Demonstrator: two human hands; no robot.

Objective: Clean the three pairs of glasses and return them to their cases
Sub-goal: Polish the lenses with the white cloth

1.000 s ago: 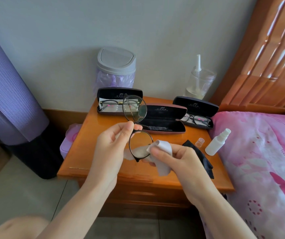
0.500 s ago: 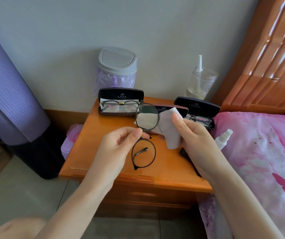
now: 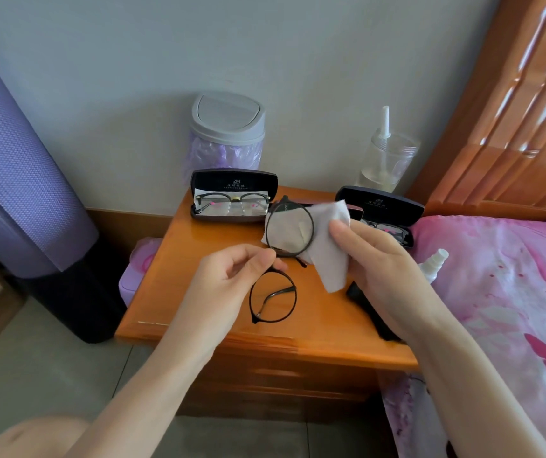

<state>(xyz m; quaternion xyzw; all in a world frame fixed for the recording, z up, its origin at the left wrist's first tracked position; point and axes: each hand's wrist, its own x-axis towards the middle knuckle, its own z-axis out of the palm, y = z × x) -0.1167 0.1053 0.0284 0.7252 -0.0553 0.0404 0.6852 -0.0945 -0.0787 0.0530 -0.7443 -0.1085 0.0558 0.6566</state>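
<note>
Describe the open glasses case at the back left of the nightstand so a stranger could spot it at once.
Start at the wooden nightstand beside the pink bed. At its back left corner, directly in front of the grey-lidded bin, stands an open black case holding dark-framed glasses. Of the open cases it is the farthest from the bed, and a white cloth shows under its glasses.

Back edge of the nightstand [image 3: 169, 279]: left open case [image 3: 234, 185] carries a pale monogram inside its lid, small print beneath, neither legible. Back right corner: right open case [image 3: 379, 202], same mark, likewise too small to read.
</note>
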